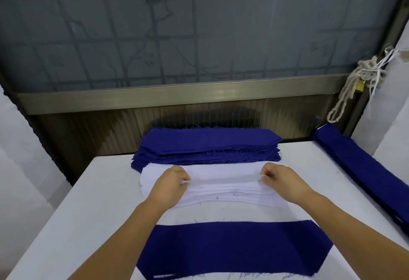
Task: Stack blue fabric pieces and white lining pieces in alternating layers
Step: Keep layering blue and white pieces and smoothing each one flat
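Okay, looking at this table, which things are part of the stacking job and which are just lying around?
Part of the job: white lining pile, pinched by left hand and right hand; blue pile behind it; blue piece nearest the camera.

Lying about: blue bundle at the table's right edge; rope and padlock on the frame.

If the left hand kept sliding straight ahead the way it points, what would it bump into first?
Probably the blue fabric pile lying just beyond the white lining pile whose top piece the left hand pinches. Depth is hard to judge, so it might pass over the pile's low front edge.
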Available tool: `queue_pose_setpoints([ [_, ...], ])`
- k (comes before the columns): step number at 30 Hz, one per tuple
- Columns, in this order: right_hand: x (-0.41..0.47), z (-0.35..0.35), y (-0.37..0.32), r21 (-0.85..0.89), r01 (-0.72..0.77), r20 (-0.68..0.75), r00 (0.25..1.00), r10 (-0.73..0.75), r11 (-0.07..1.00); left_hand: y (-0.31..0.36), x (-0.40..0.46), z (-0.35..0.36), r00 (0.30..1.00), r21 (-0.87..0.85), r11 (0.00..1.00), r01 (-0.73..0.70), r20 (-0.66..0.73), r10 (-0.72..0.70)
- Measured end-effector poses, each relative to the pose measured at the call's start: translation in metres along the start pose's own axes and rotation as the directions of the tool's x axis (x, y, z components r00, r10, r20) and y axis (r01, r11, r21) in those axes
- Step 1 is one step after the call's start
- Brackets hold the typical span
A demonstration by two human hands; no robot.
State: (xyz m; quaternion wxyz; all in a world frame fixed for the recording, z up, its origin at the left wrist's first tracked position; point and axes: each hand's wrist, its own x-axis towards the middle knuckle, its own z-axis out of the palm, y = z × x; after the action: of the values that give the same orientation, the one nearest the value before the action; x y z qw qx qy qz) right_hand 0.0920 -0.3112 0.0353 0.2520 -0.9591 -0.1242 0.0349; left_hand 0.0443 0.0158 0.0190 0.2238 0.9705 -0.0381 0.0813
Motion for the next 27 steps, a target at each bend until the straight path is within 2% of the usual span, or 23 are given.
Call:
queue_pose_setpoints([
  [4,0.003,0.002,0.002,-0.035,0.024,-0.051,0.998,-0.026,0.999,-0.004,-0.001,-0.001,0.997,0.002,1.000,0.017,-0.078,-0.017],
  [9,0.005,0.001,0.003,-0.059,0.056,-0.069,0.996,-0.061,0.997,-0.004,0.000,-0.008,0.999,0.053,0.999,0.006,-0.043,-0.004],
  [13,-0.003,-0.011,0.002,0.011,0.084,-0.029,0.996,-0.084,0.996,-0.003,-0.003,-0.026,0.991,0.039,0.996,0.077,-0.109,-0.073],
  [16,-0.020,-0.027,-0.001,0.090,0.115,-0.023,0.993,-0.113,0.989,0.000,-0.015,-0.046,0.989,0.038,0.999,-0.005,-0.151,0.011],
  [18,-0.037,-0.037,0.001,0.204,0.115,0.032,0.992,-0.124,0.972,0.002,-0.030,-0.063,0.987,-0.034,0.998,-0.056,-0.154,0.050],
  [19,-0.046,-0.042,0.004,0.260,0.105,0.085,0.988,-0.131,0.960,0.002,-0.038,-0.072,0.994,-0.094,0.994,-0.065,-0.091,0.056],
  [21,-0.065,-0.048,0.011,0.342,0.063,0.205,0.969,-0.140,0.938,0.002,-0.052,-0.088,0.987,-0.202,0.979,-0.034,0.149,0.065],
  [23,-0.079,-0.047,0.016,0.411,-0.039,0.360,0.925,-0.123,0.911,0.000,-0.061,-0.095,0.917,-0.271,0.961,0.049,0.394,0.064],
  [24,-0.083,-0.044,0.019,0.419,-0.092,0.431,0.896,-0.109,0.903,-0.002,-0.064,-0.094,0.882,-0.269,0.959,0.085,0.469,0.053],
  [25,-0.085,-0.041,0.021,0.401,-0.122,0.464,0.881,-0.087,0.908,-0.003,-0.067,-0.091,0.862,-0.237,0.966,0.105,0.505,0.030],
  [27,-0.087,-0.033,0.023,0.344,-0.102,0.405,0.913,-0.050,0.934,-0.005,-0.069,-0.080,0.872,-0.138,0.985,0.107,0.489,-0.026],
])
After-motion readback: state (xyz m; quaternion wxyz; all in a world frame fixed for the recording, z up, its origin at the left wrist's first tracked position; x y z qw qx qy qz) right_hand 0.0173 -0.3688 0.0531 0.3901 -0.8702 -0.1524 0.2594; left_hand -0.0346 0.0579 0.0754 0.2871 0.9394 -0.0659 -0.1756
